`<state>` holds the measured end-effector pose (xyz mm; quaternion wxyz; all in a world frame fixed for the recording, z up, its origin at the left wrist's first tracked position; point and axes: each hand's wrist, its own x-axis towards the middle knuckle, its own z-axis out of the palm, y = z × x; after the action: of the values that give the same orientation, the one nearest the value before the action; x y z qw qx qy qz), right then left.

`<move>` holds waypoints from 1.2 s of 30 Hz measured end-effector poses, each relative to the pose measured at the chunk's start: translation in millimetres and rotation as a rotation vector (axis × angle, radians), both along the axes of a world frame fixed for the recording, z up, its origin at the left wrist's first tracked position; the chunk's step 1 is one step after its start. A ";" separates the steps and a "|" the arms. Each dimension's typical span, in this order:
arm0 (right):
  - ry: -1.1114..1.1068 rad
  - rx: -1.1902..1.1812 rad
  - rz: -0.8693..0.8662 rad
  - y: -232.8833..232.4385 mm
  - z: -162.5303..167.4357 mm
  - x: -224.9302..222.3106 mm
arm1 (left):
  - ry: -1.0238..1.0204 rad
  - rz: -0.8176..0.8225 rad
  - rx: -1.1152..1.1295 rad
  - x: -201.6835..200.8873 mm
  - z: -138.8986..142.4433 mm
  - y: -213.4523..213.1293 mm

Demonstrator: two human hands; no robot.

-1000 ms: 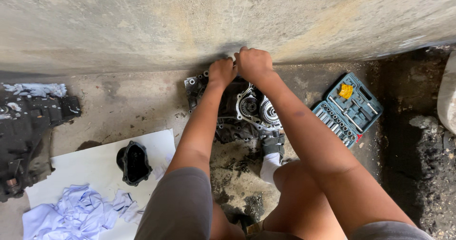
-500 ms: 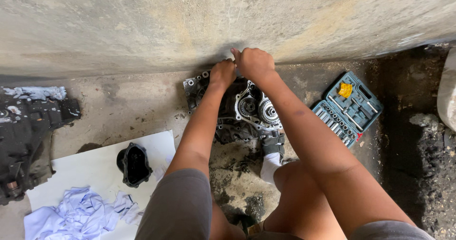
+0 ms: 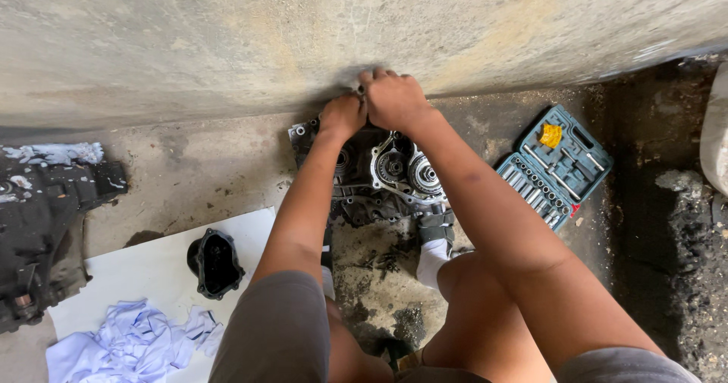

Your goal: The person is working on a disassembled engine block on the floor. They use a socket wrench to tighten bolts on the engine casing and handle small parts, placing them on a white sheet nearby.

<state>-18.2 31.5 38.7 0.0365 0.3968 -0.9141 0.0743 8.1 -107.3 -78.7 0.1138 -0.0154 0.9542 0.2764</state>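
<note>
Both hands meet at 12 o'clock over the gearbox casing [image 3: 379,174] on the floor. The left hand [image 3: 341,116] is curled narrow on its top edge; the right hand [image 3: 394,98] pinches a small metal part [image 3: 356,87]. An open socket set [image 3: 553,167] lies at 3 o'clock.

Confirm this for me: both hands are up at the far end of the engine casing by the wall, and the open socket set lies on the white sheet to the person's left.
Not quite. In the head view both the left hand and right hand are at the far end of the engine casing by the wall, but the open socket set lies on the bare ground to the person's right, not on the white sheet.
</note>
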 end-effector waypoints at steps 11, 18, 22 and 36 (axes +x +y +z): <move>-0.366 0.266 -0.416 -13.8 16.2 2.3 | 0.105 -0.021 -0.228 1.8 0.0 26.5; 0.015 0.240 0.040 -7.6 -9.9 -0.2 | 0.347 -0.155 -0.007 5.6 6.0 -7.7; -0.162 0.164 -0.128 -6.6 5.5 -3.3 | 0.110 -0.126 -0.005 2.8 4.1 -5.2; -0.264 0.236 -0.272 -19.4 -5.5 -2.0 | 0.054 -0.067 -0.177 4.3 -3.0 5.9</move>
<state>-20.3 12.2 33.3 -0.1203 0.2585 -0.9584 0.0124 12.4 -101.5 -81.7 0.0955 0.0141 0.9775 0.1874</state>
